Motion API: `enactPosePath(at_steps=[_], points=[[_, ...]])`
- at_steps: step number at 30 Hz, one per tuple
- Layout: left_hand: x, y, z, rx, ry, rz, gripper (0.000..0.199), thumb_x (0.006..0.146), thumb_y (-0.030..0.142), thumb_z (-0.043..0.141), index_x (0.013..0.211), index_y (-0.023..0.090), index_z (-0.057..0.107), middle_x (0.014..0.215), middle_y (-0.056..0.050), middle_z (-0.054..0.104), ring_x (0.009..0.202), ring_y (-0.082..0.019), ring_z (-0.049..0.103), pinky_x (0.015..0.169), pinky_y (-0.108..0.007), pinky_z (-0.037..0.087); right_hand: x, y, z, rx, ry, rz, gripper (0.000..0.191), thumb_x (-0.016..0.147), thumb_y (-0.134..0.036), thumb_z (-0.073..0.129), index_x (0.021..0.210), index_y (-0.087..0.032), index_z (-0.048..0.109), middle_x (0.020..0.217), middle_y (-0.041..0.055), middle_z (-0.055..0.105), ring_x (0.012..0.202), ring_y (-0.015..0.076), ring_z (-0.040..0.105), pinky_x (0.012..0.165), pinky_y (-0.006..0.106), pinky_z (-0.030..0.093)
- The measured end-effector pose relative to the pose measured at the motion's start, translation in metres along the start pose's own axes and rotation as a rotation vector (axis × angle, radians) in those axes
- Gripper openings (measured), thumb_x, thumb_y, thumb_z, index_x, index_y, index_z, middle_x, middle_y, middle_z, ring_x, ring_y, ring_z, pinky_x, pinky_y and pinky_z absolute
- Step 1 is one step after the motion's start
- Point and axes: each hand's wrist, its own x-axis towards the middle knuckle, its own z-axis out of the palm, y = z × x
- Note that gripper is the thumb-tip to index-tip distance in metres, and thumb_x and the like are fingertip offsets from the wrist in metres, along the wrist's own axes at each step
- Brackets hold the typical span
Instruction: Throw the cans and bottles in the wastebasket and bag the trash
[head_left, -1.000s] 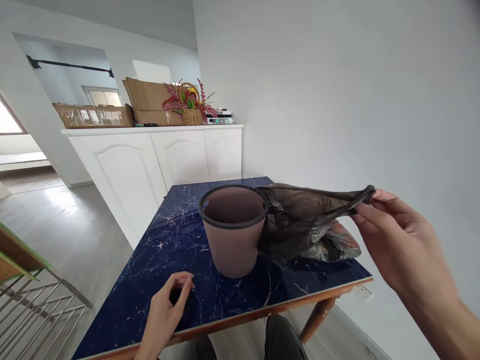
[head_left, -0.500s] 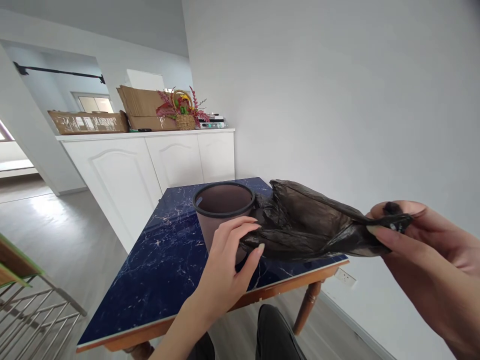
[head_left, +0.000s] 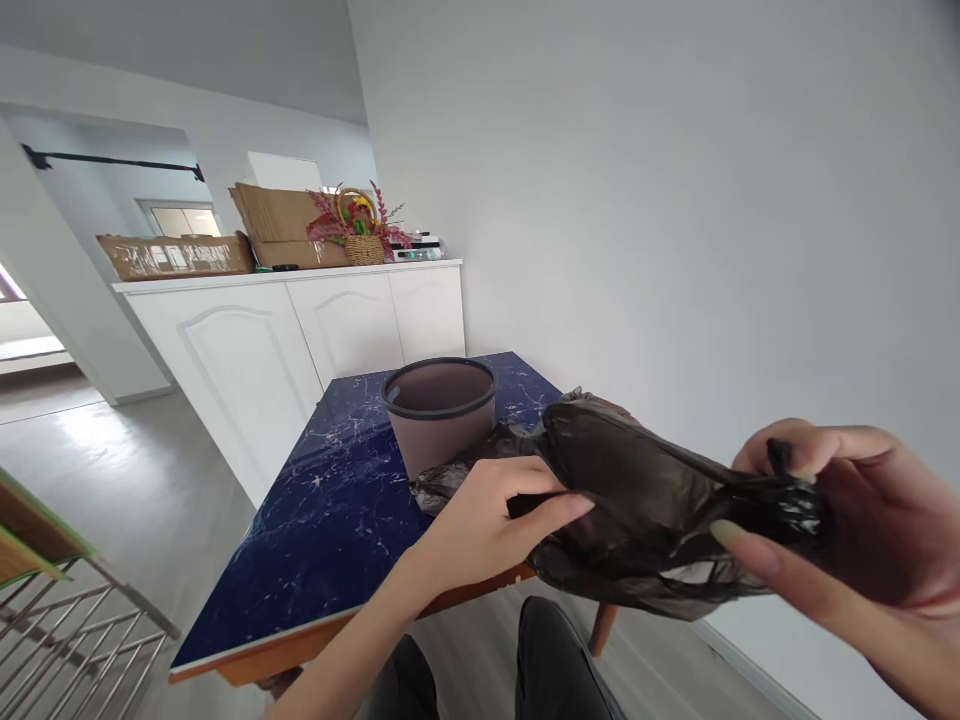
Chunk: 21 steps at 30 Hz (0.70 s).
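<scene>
A thin black plastic bag [head_left: 630,470] stretches between my two hands over the table's right front edge. My left hand [head_left: 517,510] pinches its near side between thumb and fingers. At the far right my right hand [head_left: 832,530] grips a gathered, bunched end of the bag. Just beyond my left hand, a brown bin [head_left: 442,435] with a black rim stands upright on the blue marbled table [head_left: 322,540]. Part of the bag lies against the bin's lower front, and the inside of the bin shows no liner.
Behind the table is a white cabinet [head_left: 240,340] holding cardboard boxes [head_left: 277,225] and a flower basket [head_left: 364,248]. A white wall [head_left: 637,200] rises at the right. A metal rack [head_left: 90,620] stands at the lower left, and my knees are below the table edge.
My left hand has moved right and slightly down along the bag, away from the bin. The bag hangs lower and looks more spread, and some of it now shows in front of the bin.
</scene>
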Motion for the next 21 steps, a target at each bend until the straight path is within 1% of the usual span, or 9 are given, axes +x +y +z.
enactPosePath(at_steps=[2, 4, 8, 10, 12, 15, 17, 19, 21], points=[[-0.003, 0.006, 0.000, 0.003, 0.030, -0.031, 0.036, 0.110, 0.039, 0.056, 0.091, 0.020, 0.080, 0.094, -0.005, 0.078, 0.084, -0.018, 0.071, 0.076, -0.027, 0.051, -0.006, 0.003, 0.000, -0.001, -0.069, -0.046, 0.041, 0.080, -0.036, 0.088, 0.106, -0.034, 0.057, 0.097, 0.0029, 0.057, 0.083, 0.0218, 0.063, 0.061, 0.026, 0.063], [-0.006, 0.012, -0.001, 0.023, 0.084, -0.053, 0.040, 0.111, 0.040, 0.053, 0.087, 0.020, 0.077, 0.088, -0.004, 0.077, 0.079, -0.017, 0.069, 0.072, -0.027, 0.049, -0.010, 0.008, 0.001, -0.070, -0.088, -0.108, 0.045, 0.081, -0.037, 0.087, 0.112, -0.034, 0.054, 0.101, 0.0038, 0.056, 0.086, 0.0226, 0.064, 0.062, 0.027, 0.063], [-0.013, 0.018, -0.001, 0.163, 0.322, 0.011, 0.037, 0.110, 0.033, 0.055, 0.081, 0.020, 0.075, 0.079, -0.002, 0.076, 0.072, -0.015, 0.068, 0.069, -0.027, 0.047, -0.016, 0.024, 0.009, -0.311, -0.150, -0.170, 0.052, 0.088, -0.044, 0.081, 0.124, -0.030, 0.046, 0.109, 0.0060, 0.058, 0.076, 0.0192, 0.064, 0.057, 0.028, 0.060], [-0.016, 0.020, 0.000, 0.264, 0.433, 0.062, 0.035, 0.109, 0.028, 0.057, 0.078, 0.019, 0.073, 0.074, -0.001, 0.073, 0.069, -0.015, 0.065, 0.068, -0.027, 0.046, -0.020, 0.036, 0.014, -0.400, -0.164, -0.169, 0.051, 0.092, -0.044, 0.076, 0.128, -0.028, 0.043, 0.110, 0.0066, 0.058, 0.070, 0.0166, 0.063, 0.054, 0.028, 0.057], [-0.020, 0.022, 0.001, 0.337, 0.505, 0.085, 0.036, 0.107, 0.026, 0.058, 0.075, 0.019, 0.070, 0.069, 0.000, 0.069, 0.064, -0.013, 0.061, 0.066, -0.028, 0.044, -0.023, 0.050, 0.019, -0.437, -0.146, -0.137, 0.049, 0.096, -0.044, 0.071, 0.129, -0.027, 0.041, 0.111, 0.0075, 0.058, 0.072, 0.0173, 0.064, 0.056, 0.029, 0.058], [-0.027, 0.027, 0.000, 0.339, 0.552, 0.073, 0.036, 0.107, 0.024, 0.057, 0.074, 0.019, 0.067, 0.069, 0.001, 0.067, 0.063, -0.012, 0.058, 0.065, -0.027, 0.043, -0.023, 0.072, 0.024, -0.470, -0.124, -0.071, 0.046, 0.098, -0.044, 0.065, 0.132, -0.026, 0.040, 0.117, 0.0101, 0.059, 0.076, 0.0190, 0.065, 0.061, 0.034, 0.060], [-0.033, 0.031, -0.003, 0.299, 0.553, 0.042, 0.037, 0.109, 0.026, 0.054, 0.074, 0.020, 0.066, 0.068, 0.001, 0.067, 0.062, -0.012, 0.056, 0.061, -0.026, 0.042, -0.019, 0.081, 0.023, -0.533, -0.108, -0.080, 0.047, 0.097, -0.045, 0.064, 0.133, -0.026, 0.042, 0.122, 0.0124, 0.060, 0.074, 0.0197, 0.064, 0.060, 0.037, 0.060], [-0.037, 0.034, -0.007, 0.282, 0.550, 0.003, 0.040, 0.110, 0.029, 0.051, 0.073, 0.020, 0.065, 0.065, 0.001, 0.063, 0.057, -0.012, 0.051, 0.056, -0.027, 0.038, -0.017, 0.081, 0.021, -0.589, -0.033, -0.160, 0.050, 0.096, -0.043, 0.066, 0.137, -0.026, 0.044, 0.127, 0.0156, 0.060, 0.082, 0.0250, 0.066, 0.064, 0.042, 0.061], [-0.039, 0.037, -0.011, 0.300, 0.537, -0.037, 0.043, 0.111, 0.032, 0.050, 0.071, 0.020, 0.061, 0.059, 0.003, 0.055, 0.052, -0.011, 0.042, 0.051, -0.028, 0.032, -0.020, 0.068, 0.017, -0.593, 0.081, -0.275, 0.054, 0.092, -0.037, 0.073, 0.138, -0.027, 0.047, 0.134, 0.0177, 0.058, 0.103, 0.0342, 0.067, 0.076, 0.050, 0.063]])
